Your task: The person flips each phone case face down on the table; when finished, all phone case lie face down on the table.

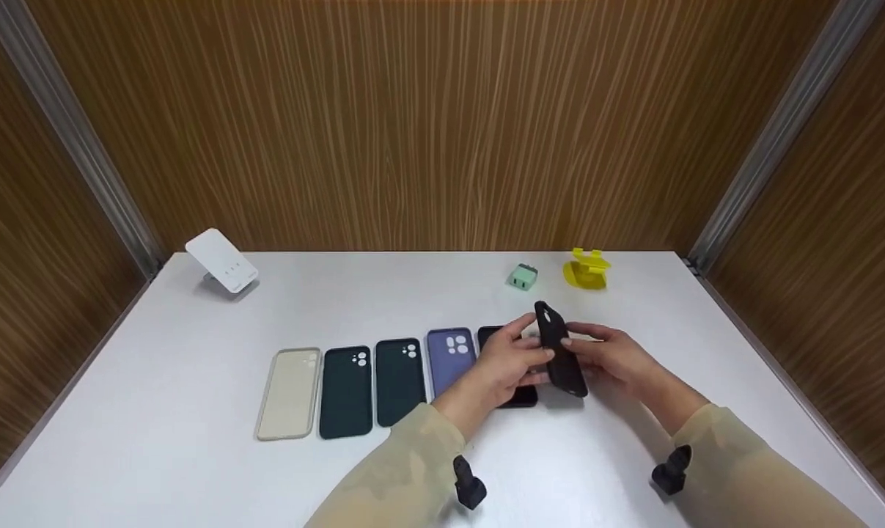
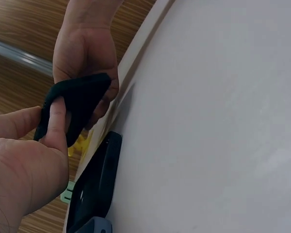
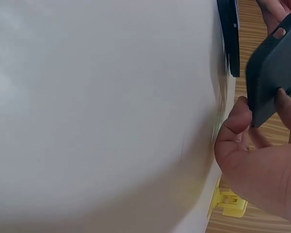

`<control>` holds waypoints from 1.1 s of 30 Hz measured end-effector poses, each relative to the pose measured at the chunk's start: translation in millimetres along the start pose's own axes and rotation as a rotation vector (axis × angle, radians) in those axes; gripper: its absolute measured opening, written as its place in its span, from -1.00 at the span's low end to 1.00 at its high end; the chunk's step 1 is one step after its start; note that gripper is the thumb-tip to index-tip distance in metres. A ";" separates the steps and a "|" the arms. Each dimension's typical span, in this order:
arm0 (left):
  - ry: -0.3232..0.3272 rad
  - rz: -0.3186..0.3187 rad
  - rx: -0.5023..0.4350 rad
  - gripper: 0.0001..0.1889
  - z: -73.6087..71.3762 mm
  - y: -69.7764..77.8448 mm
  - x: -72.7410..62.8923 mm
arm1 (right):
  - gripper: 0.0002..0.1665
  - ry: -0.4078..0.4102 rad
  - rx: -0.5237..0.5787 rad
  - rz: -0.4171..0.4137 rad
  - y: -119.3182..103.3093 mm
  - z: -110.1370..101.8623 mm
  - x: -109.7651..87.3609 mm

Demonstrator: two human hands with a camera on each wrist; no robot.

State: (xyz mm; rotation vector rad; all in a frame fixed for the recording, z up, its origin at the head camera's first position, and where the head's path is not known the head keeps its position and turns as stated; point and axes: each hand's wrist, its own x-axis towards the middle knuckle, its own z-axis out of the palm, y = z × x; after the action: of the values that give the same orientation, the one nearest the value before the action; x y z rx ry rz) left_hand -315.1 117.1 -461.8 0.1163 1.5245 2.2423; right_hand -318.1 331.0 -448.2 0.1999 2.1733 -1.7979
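Both hands hold a dark phone case [image 1: 565, 363] on edge above the right end of a row of cases. My left hand [image 1: 508, 359] grips its left side; in the left wrist view one finger of that hand reaches into the hollow inside of the case [image 2: 80, 104]. From the other side my right hand [image 1: 618, 358] pinches it, the thumb lying on the flat back in the right wrist view, where the camera cutout shows at the top of the case [image 3: 276, 73]. A black case [image 1: 521, 397] lies beneath my left hand, partly hidden by it.
Left of the black case lie a purple case [image 1: 446, 359], two dark green cases [image 1: 399, 385] and a beige case [image 1: 288, 396]. Farther back stand a white phone stand [image 1: 222, 260], a mint charger plug [image 1: 523, 276] and a yellow holder [image 1: 587, 270]. Wood-grain panels wall the table.
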 end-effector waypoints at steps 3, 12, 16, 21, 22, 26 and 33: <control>0.032 0.013 0.059 -0.21 -1.2 -1.7 0.9 | -0.14 0.038 -0.029 0.015 -0.9 -3.2 -1.3; 0.081 0.099 0.272 -0.26 -1.8 -8.5 3.5 | -0.18 0.070 -0.171 -0.046 -1.6 -10.1 -2.1; 0.114 0.130 0.337 -0.28 -1.4 -9.5 6.0 | -0.20 0.086 -0.198 -0.062 -2.7 -10.7 -1.4; 0.157 0.163 0.411 -0.27 -1.3 -12.3 9.9 | -0.20 0.102 -0.208 -0.059 -2.5 -9.8 1.7; 0.164 0.169 0.424 -0.27 -1.5 -13.1 10.7 | -0.21 0.107 -0.210 -0.061 -2.1 -9.6 2.7; 0.191 0.176 0.462 -0.30 -2.2 -14.9 12.2 | -0.22 0.122 -0.227 -0.068 -0.6 -9.4 6.4; 0.193 0.183 0.541 -0.35 -3.5 -15.1 12.3 | -0.22 0.126 -0.288 -0.071 1.4 -10.4 8.6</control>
State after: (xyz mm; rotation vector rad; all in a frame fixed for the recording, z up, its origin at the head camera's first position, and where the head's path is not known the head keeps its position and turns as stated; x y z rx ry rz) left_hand -322.8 123.5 -478.8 0.2087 2.2782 1.9534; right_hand -327.3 340.7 -450.6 0.1750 2.5253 -1.5186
